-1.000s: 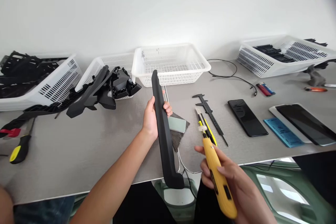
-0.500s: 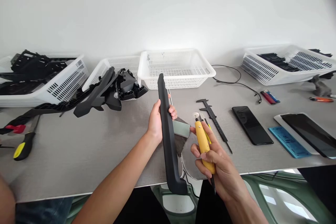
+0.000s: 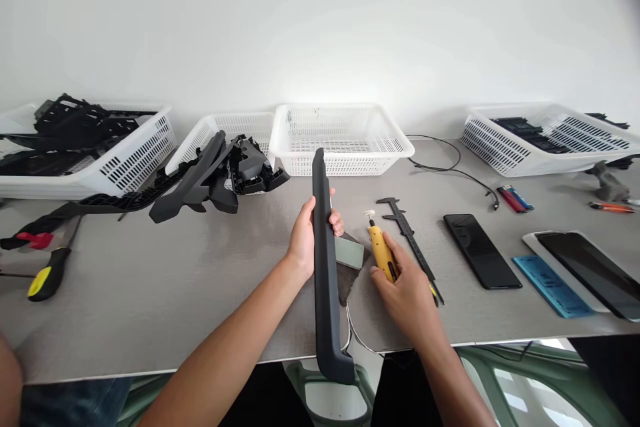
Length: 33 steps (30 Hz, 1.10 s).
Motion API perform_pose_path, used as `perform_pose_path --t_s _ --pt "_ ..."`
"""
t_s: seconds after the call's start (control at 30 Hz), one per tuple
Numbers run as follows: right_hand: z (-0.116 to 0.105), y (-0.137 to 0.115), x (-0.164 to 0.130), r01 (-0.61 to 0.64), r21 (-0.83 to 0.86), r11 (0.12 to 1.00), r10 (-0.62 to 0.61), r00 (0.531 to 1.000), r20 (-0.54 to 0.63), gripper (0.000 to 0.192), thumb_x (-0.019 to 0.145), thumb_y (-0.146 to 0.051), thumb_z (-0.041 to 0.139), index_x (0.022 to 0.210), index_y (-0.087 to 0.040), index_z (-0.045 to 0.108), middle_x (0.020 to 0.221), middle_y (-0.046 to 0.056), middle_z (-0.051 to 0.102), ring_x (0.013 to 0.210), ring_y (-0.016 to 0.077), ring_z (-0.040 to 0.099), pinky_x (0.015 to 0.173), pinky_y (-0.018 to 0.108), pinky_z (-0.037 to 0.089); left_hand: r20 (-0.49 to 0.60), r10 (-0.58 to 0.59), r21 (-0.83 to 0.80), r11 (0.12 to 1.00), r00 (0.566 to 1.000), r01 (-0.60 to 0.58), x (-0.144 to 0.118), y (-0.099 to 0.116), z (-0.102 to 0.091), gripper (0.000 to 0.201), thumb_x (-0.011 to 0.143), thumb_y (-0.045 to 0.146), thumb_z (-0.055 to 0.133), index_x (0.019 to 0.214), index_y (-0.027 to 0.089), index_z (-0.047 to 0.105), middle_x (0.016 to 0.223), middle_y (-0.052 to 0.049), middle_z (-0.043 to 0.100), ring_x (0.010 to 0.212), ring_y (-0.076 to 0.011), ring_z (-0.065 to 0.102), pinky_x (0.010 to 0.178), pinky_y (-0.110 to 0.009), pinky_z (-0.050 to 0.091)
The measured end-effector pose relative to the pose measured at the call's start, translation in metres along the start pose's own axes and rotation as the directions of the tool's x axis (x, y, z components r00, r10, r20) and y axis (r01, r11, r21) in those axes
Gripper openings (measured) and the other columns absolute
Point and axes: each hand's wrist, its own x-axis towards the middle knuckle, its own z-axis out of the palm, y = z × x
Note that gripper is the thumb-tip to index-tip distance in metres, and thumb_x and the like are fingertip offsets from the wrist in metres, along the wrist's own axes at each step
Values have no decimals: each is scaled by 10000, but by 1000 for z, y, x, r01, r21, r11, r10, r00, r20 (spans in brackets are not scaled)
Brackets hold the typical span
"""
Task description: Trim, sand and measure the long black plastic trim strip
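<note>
Setting: grey matte table (image 3: 150, 293) against a plain white wall, seen from above by the seated person.
Left hand (image 3: 309, 235): fingers clamped around the middle of a long black plastic strip (image 3: 325, 280), held at centre, one end toward 12 o'clock and its hooked end hanging over the near table edge at 6, so its full length faces the eyes.
Right hand (image 3: 407, 290): closed around a yellow utility knife (image 3: 381, 253), at 3 o'clock of the strip, tip pointing to 12 and low over the table.
Under the strip: small grey cloth (image 3: 350, 277) with a pale green block (image 3: 350, 253) on it, smooth and rounded.
Beside the knife: black caliper (image 3: 407, 230), slim and straight.
Back row: white slotted plastic baskets (image 3: 345, 140); black moulded parts (image 3: 215, 177) piled at 10 o'clock.
Far right: dark glossy phone (image 3: 481, 250), flat.
</note>
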Motion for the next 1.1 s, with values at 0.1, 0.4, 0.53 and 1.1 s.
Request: perform_pose_path --t_s 0.1,0.4,0.53,1.1 --pt "11 8 3 102 -107 989 -105 994 -19 693 928 -342 584 1601 -179 604 1518 158 692 1419 374 622 1227 606 474 -1 -7 -4 1000 1000 7 0 0 0 351 1112 413 472 1238 176 698 654 14 505 579 -140 479 598 -219 435" --pt "18 3 3 129 2 992 -128 990 -59 647 921 -344 617 1544 -173 652 1486 169 705 1361 363 645 1162 565 518 -13 58 214 975 998 -54 6 -4 -12 511 1072 512 498 1409 159 646 623 1 598 561 -162 525 558 -236 437" --pt "20 1 4 174 69 982 -169 983 -77 607 919 -338 624 1502 -174 668 1491 154 713 1390 366 621 1199 580 479 -35 118 421 902 992 -92 10 -5 -19 648 978 620 609 1399 132 667 604 -1 640 515 -159 525 516 -247 409" --pt "34 -8 -4 296 -174 939 -283 955 92 527 870 -269 644 1388 -231 731 1706 102 544 1552 411 486 1211 617 469 -38 325 678 703 945 -215 -1 -2 -25 628 918 553 662 1344 93 704 584 13 627 535 -145 495 558 -256 368"
